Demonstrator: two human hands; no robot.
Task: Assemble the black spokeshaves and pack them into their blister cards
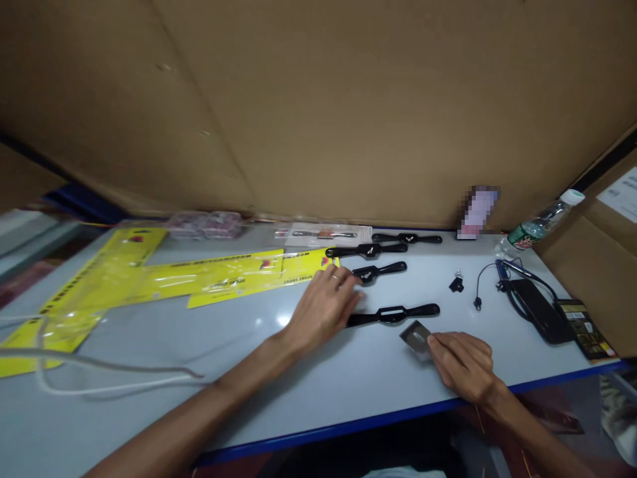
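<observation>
Nearest me on the table lies a black spokeshave (pixel 395 313) with an open slot in its middle. My left hand (pixel 326 305) is curled over its left handle, and the fingers hide that end; they are slightly blurred. Between thumb and fingers, my right hand (pixel 462 365) pinches a flat metal blade (pixel 416 337) with a hole, just right of and in front of that spokeshave. Farther back lie more black spokeshaves: one (pixel 381 272) just beyond my left fingers, another (pixel 367 251) behind it, and a third (pixel 408 238) by the back wall.
Yellow printed packages (pixel 233 272) in clear plastic spread over the left side. A packed spokeshave (pixel 323 234) and clear packs (pixel 204 226) line the back. To the right are a small black part (pixel 456 284), bottle (pixel 537 226), neckband earphones (pixel 517 265) and phone (pixel 540 311). White cable (pixel 114 385) lies front left.
</observation>
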